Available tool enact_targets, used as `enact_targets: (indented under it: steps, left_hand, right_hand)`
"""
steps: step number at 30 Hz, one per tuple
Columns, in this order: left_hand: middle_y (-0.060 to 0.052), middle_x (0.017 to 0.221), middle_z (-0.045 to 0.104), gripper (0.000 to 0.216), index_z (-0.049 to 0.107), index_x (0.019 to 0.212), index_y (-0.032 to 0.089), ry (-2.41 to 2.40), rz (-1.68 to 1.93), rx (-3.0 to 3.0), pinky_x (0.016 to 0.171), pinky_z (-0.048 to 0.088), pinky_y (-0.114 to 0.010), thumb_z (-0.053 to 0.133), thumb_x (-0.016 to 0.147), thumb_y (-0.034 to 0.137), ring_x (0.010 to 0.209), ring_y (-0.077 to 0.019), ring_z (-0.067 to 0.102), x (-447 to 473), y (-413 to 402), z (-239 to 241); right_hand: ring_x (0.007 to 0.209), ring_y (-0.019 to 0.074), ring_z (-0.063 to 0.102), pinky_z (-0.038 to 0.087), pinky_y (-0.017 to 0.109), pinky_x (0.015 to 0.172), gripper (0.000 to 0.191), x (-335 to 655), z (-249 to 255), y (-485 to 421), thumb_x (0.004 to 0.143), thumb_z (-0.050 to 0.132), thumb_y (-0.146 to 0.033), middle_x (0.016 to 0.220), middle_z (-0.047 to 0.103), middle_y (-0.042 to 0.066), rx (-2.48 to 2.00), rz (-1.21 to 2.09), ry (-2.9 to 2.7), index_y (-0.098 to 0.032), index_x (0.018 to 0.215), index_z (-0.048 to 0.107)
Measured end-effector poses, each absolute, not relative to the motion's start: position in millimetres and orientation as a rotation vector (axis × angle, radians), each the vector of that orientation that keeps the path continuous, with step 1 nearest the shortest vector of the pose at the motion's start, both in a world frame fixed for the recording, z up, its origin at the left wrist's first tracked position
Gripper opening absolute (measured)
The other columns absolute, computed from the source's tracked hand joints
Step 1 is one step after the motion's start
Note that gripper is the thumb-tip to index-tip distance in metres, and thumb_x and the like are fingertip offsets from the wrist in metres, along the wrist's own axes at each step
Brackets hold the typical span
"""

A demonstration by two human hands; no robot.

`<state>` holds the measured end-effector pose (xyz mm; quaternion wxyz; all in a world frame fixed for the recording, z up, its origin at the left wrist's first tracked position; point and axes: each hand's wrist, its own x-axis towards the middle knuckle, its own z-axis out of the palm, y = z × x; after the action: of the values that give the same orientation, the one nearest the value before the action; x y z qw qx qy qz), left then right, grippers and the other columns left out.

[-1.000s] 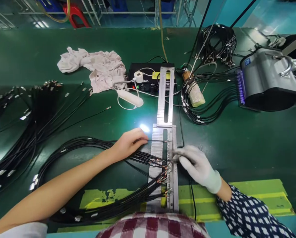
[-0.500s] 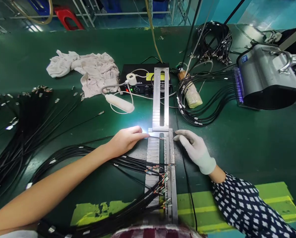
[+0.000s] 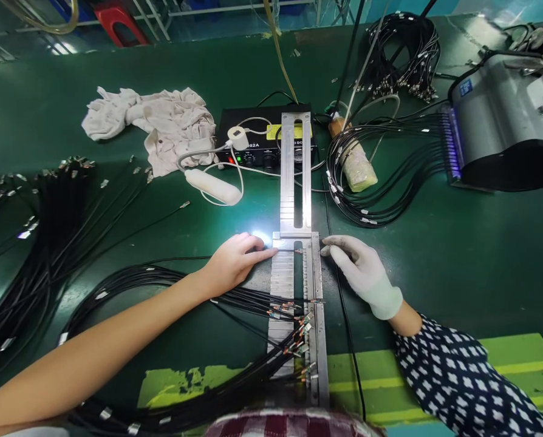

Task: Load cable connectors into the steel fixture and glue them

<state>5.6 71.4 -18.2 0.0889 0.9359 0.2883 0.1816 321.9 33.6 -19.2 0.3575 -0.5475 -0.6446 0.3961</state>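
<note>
A long metal slotted fixture runs lengthwise down the table in front of me. At its upper part, my bare left hand holds a thin black cable across the slots, the extended index fingertip on it. The cable's stripped end lies by the right-hand rail. My right hand, in a white glove, is at the rail's right side, fingers curled and drawn together with the thumb; anything between the fingertips is too small to make out. Lower on the fixture rests a bundle of black cables with small metal ends.
Behind the fixture is a black control box with a white lamp-like piece. A crumpled cloth lies left of it. More cables spread at the left. A grey machine with violet light stands at the right beside looped cables.
The view has shifted slightly. My left index finger is a little farther over the fixture along the cable. The right hand stays beside the rail, nearly unchanged.
</note>
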Motion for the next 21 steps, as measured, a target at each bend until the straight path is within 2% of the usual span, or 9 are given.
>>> enact_targets:
  steps: [7, 13, 18, 21]
  left_hand:
    - [-0.009, 0.096, 0.060, 0.036, 0.064, 0.126, 0.023, 0.985, 0.518, 2.969, 0.073, 0.037, -0.035, 0.038, 0.102, 0.015, 0.088, -0.0221, 0.051, 13, 60, -9]
    - [-0.004, 0.091, 0.061, 0.017, 0.057, 0.107, 0.016, 0.977, 0.202, 2.336, 0.077, 0.041, -0.033, 0.050, 0.101, 0.030, 0.081, -0.0180, 0.052, 30, 24, 16]
    - [-0.003, 0.091, 0.059, 0.014, 0.060, 0.091, 0.018, 0.962, 0.301, 2.012, 0.079, 0.043, -0.030, 0.050, 0.100, 0.023, 0.087, -0.0172, 0.054, 31, 16, 17]
    - [-0.003, 0.091, 0.061, 0.012, 0.060, 0.089, 0.018, 1.024, 0.408, 1.930, 0.078, 0.045, -0.028, 0.053, 0.098, 0.022, 0.087, -0.0163, 0.056, 31, 24, 16]
  right_hand:
    - [0.102, 0.0247, 0.070, 0.055, 0.040, 0.090, 0.021, 321, -20, 34, 0.098, 0.053, -0.035, 0.102, 0.076, 0.005, -1.408, 1.034, -1.656, -0.025, 0.108, 0.069]
    - [0.100, 0.0240, 0.070, 0.055, 0.040, 0.091, 0.023, 321, -20, 35, 0.098, 0.052, -0.036, 0.102, 0.075, 0.005, -1.374, 1.049, -1.670, -0.024, 0.109, 0.069]
    - [0.095, 0.0226, 0.071, 0.055, 0.039, 0.091, 0.022, 319, -18, 35, 0.098, 0.052, -0.034, 0.098, 0.075, 0.005, -1.359, 1.052, -1.655, -0.023, 0.108, 0.069]
    - [0.098, 0.0232, 0.071, 0.055, 0.039, 0.092, 0.023, 320, -18, 35, 0.098, 0.052, -0.035, 0.101, 0.075, 0.006, -1.377, 1.042, -1.661, -0.023, 0.108, 0.069]
